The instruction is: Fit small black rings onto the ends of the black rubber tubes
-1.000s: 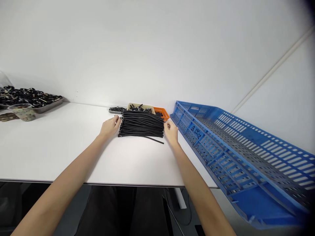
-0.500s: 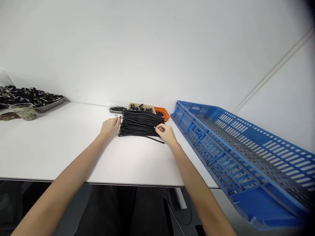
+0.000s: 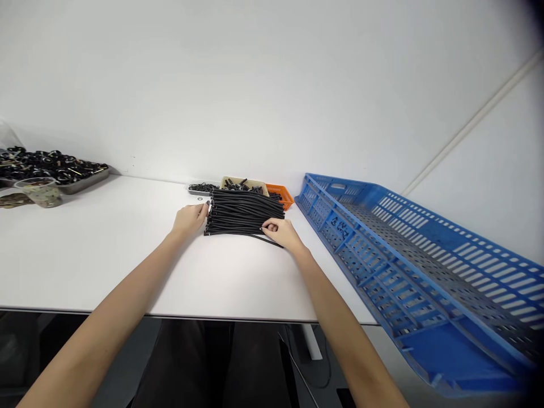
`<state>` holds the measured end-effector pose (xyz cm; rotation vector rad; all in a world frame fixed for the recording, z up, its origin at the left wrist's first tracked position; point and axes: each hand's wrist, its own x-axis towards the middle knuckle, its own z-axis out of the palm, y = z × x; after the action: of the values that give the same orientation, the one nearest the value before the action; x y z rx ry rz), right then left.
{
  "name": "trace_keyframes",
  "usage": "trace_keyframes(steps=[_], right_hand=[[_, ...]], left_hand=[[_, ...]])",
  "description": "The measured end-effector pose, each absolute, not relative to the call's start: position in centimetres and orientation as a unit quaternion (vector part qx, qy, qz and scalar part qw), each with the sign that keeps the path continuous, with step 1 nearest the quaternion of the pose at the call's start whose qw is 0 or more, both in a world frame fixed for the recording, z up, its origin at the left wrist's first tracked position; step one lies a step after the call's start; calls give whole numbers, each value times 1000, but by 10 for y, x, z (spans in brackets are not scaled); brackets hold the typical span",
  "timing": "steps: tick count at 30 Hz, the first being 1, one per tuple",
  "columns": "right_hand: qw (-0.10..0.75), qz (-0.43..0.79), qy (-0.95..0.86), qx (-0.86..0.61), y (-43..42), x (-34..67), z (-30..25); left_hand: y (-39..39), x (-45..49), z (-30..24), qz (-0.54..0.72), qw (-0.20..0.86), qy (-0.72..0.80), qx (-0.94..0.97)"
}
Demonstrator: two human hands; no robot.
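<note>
Many black flexible tubes point(image 3: 242, 211) lie side by side in a flat row on the white table, with small fittings along their left ends. At those left ends is my left hand point(image 3: 189, 220), its thumb and fingers drawn together; whatever is between the fingertips is too small to make out. My right hand point(image 3: 284, 232) rests over the front right part of the row, thumb and index finger pinched, the other fingers curled. Its fingertips touch the front tubes, but what they grip is unclear. One front tube slants out toward me, its right end below my right hand.
Behind the row stand a tray of small black rings point(image 3: 203, 187), a cream tray point(image 3: 259, 185) of black parts and an orange basket point(image 3: 285, 195). A long blue crate point(image 3: 361, 249) flanks the right. A metal tray point(image 3: 87, 182) and a plastic cup point(image 3: 45, 195) sit far left.
My right hand has shifted slightly left and toward me across the tubes, to the front of the row. My left hand stays nearly in place at the left ends.
</note>
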<state>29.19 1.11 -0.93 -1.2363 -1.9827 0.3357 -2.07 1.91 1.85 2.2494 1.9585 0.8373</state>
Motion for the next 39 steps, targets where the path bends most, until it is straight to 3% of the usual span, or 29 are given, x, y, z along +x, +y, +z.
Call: trace_keyframes(steps=[39], right_hand=[[390, 139, -771, -485, 9, 290, -7]], left_hand=[[19, -21, 20, 277, 32, 643, 714]])
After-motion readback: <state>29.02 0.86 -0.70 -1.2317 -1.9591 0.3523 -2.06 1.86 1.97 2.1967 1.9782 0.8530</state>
